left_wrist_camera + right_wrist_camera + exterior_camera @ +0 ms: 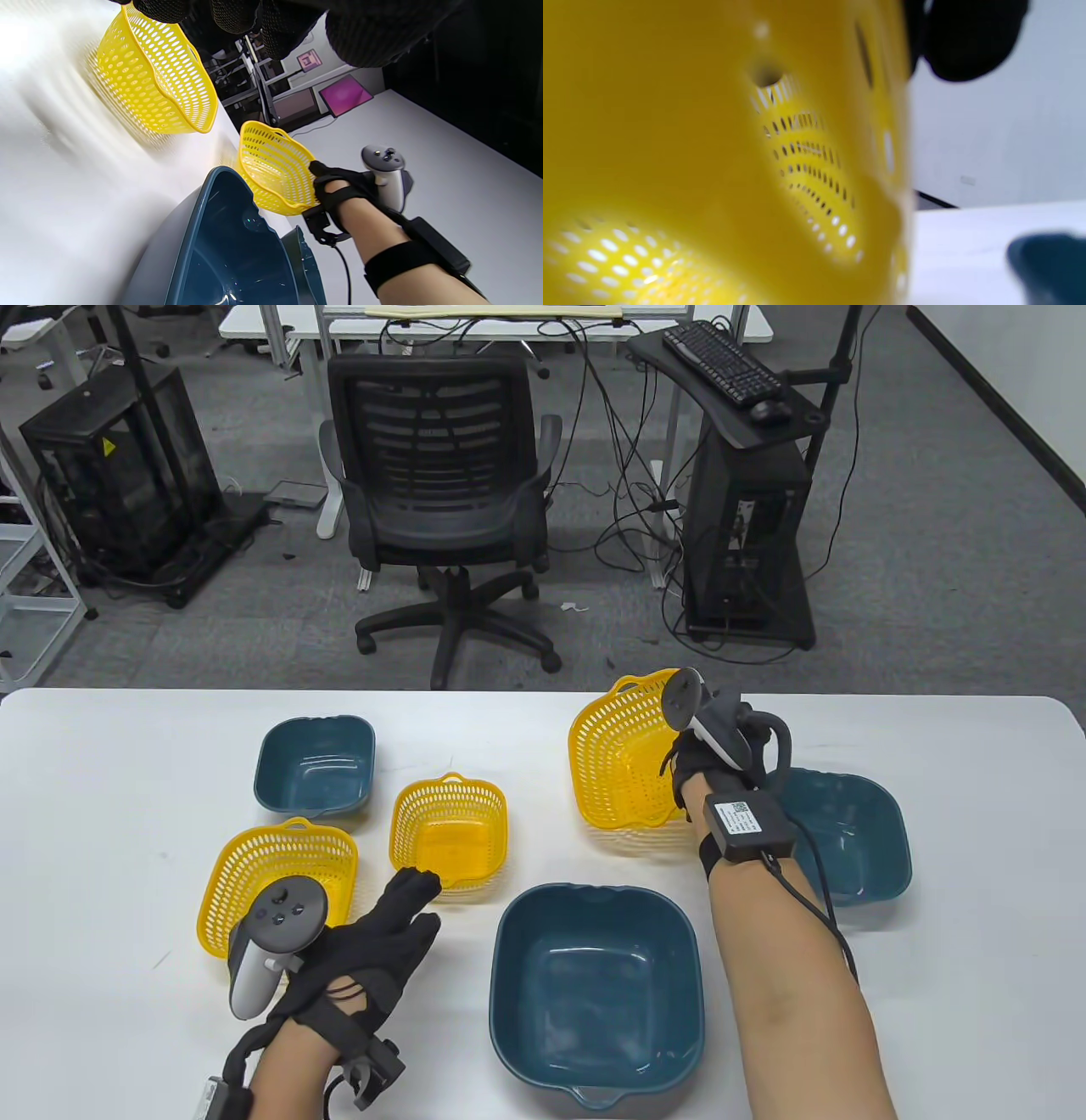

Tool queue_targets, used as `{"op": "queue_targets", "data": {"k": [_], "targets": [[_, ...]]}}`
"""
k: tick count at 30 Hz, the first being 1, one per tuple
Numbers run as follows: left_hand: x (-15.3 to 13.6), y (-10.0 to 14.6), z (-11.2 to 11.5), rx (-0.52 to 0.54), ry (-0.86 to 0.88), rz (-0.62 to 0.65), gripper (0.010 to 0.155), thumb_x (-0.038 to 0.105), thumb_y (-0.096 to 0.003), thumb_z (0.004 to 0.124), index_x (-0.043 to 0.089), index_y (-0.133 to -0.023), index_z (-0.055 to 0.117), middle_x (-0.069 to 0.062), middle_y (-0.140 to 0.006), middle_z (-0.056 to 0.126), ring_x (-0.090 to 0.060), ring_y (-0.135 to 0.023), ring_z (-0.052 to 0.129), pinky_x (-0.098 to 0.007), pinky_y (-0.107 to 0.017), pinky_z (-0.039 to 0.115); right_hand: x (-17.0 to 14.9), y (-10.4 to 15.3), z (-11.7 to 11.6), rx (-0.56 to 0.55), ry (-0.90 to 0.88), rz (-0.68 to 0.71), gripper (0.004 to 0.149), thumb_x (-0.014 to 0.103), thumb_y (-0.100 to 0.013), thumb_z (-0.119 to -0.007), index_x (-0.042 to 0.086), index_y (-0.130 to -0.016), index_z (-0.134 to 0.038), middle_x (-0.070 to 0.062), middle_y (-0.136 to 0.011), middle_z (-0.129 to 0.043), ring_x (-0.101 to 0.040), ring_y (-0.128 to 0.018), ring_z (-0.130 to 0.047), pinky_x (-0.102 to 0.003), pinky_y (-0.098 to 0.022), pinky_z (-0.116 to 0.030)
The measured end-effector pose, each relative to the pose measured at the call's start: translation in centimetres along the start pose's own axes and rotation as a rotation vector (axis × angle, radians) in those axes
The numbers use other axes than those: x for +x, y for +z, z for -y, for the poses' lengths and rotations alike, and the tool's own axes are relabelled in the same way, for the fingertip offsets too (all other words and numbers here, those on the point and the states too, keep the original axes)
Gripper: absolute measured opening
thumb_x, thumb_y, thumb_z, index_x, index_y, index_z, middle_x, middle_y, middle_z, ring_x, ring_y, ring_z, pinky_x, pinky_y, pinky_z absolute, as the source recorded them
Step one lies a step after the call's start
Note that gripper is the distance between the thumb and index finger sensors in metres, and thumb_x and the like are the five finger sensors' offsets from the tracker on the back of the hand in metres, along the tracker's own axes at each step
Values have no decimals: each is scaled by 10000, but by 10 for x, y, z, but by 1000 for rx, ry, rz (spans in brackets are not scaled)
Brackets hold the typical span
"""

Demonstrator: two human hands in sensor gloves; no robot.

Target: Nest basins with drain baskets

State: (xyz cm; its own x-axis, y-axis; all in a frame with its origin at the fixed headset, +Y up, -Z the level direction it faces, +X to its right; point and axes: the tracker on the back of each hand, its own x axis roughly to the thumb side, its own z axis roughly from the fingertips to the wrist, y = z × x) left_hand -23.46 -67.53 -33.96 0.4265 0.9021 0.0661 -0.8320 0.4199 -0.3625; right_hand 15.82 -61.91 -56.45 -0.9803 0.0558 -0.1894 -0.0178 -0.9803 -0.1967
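On white table [127, 780], gripping big yellow basket [624, 763] by its rim with right hand [708, 755], tilting it (large basin [594, 984] lying nearer, leftward); left hand [373, 942] resting released.

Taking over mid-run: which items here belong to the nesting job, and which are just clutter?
Job:
three dark teal plastic basins
three yellow perforated plastic drain baskets; right hand holds the large one tilted

Clutter:
black mesh office chair
black keyboard
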Motion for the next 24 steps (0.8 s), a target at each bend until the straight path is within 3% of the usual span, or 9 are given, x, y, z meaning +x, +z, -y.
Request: {"op": "queue_targets", "data": {"k": [3, 7, 10, 12, 15, 18, 20, 24], "targets": [[-1, 1, -3, 3, 21, -1, 699, 503, -516, 698, 233, -1136, 520, -126, -1192, 336, -561, -1059, 387, -691, -718, 397, -2, 12, 36, -49, -39, 18, 562, 147, -412, -801, 171, -959, -672, -166, -922, -726, -283, -366, -911, -514, -341, -822], [0, 4, -7, 2, 82, 27, 700, 504, -516, 698, 233, -1137, 520, -126, -1193, 337, -562, -1059, 390, -690, -719, 399, -14, 40, 83, 0, -260, 75, 602, 148, -402, -788, 108, -975, -609, -218, -1010, -628, -265, -252, -938, -483, -256, -855], [-1, 6, -10, 14, 98, 30, 700, 505, -517, 697, 234, -1137, 519, -125, -1193, 338, -562, -1059, 390, -691, -718, 400, -26, 76, 111, -10, -395, 131, 614, 148, -401, -778, 88, -979, -581, -239, -1031, -582, -257, -214, -944, -474, -225, -864], [-2, 7, -13, 30, 104, 30, 699, 504, -517, 697, 234, -1137, 521, -126, -1193, 339, -561, -1059, 393, -690, -719, 402, -37, 113, 123, -26, -489, 161, 612, 148, -406, -775, 89, -982, -575, -240, -1036, -572, -257, -212, -945, -474, -224, -865], [-3, 8, -16, 50, 107, 26, 698, 504, -516, 697, 234, -1136, 522, -126, -1193, 341, -561, -1059, 395, -690, -718, 403, -47, 167, 120, 39, -542, 193, 610, 144, -420, -763, 83, -992, -560, -247, -1048, -544, -263, -227, -941, -483, -236, -858], [-5, 8, -17, 52, 109, 19, 699, 505, -516, 697, 235, -1136, 520, -127, -1193, 340, -561, -1059, 396, -691, -718, 403, -51, 224, 97, 33, -474, 195, 616, 140, -423, -755, 71, -998, -545, -255, -1066, -495, -272, -234, -937, -492, -242, -853], [-5, 8, -17, 50, 108, 17, 698, 504, -517, 697, 233, -1136, 521, -127, -1193, 339, -562, -1059, 396, -690, -718, 404, -51, 249, 78, 47, -430, 198, 613, 140, -416, -762, 73, -994, -571, -251, -1063, -519, -278, -221, -939, -495, -231, -856], [-6, 8, -17, 52, 122, 17, 699, 504, -517, 696, 233, -1137, 520, -127, -1192, 342, -560, -1059, 397, -691, -718, 405, -43, 275, 46, 155, -448, 213, 611, 135, -422, -760, 70, -998, -568, -256, -1064, -516, -290, -229, -937, -506, -239, -850]]}}
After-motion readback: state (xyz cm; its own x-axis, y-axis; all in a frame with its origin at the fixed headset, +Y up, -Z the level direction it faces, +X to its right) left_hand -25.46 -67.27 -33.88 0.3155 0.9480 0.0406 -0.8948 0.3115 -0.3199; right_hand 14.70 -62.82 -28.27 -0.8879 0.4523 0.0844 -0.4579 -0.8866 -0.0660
